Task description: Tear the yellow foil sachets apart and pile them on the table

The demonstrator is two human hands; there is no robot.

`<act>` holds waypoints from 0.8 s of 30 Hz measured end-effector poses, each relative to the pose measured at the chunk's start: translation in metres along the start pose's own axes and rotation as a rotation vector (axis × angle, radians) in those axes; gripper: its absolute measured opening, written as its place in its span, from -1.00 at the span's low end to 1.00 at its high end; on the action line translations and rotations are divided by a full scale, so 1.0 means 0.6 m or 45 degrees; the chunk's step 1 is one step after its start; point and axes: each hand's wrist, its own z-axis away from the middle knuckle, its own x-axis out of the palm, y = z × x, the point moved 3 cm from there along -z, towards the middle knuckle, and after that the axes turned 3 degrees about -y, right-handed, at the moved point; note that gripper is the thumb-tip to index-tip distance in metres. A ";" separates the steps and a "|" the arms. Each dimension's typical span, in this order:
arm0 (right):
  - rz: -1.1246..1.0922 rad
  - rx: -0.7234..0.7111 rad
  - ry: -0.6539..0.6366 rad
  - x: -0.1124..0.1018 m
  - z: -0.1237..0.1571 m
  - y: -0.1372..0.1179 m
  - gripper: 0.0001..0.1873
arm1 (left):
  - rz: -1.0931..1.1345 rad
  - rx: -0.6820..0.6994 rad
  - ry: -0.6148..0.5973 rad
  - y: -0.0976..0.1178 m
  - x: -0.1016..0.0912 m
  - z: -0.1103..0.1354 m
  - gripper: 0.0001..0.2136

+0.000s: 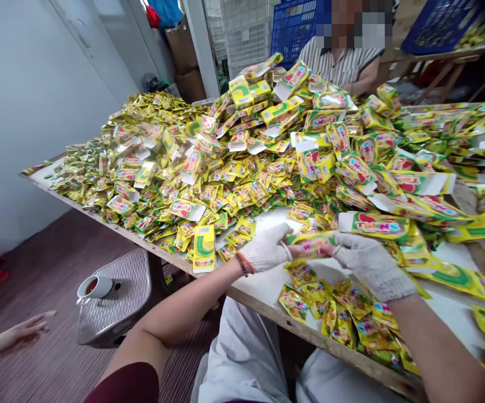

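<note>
Both of my hands wear whitish knit gloves, and between them is a small yellow, green and red printed carton [315,245], slightly blurred. My left hand [266,250] is closed on its left end. At the carton's other end, the fingers of my right hand [372,266] are closed round it and hide that side. Below my hands lies a loose group of small yellow sachets [343,308] along the table's near edge. A flat-lying yellow carton [204,249] rests left of my left hand, and another carton [379,225] lies just beyond my right.
A large heap of cartons and sachets [242,168] covers much of the table [263,288]. Across it sits a person in a striped shirt [330,59]. A cup [95,286] stands on a plastic stool [131,288] at left, with another person's hand [28,329] nearby. Blue crates [293,28] stand behind.
</note>
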 end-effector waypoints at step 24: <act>0.940 -0.138 -0.535 0.221 -0.056 -0.100 -0.85 | -0.911 -0.129 -0.058 -0.063 -0.130 -0.029 -0.80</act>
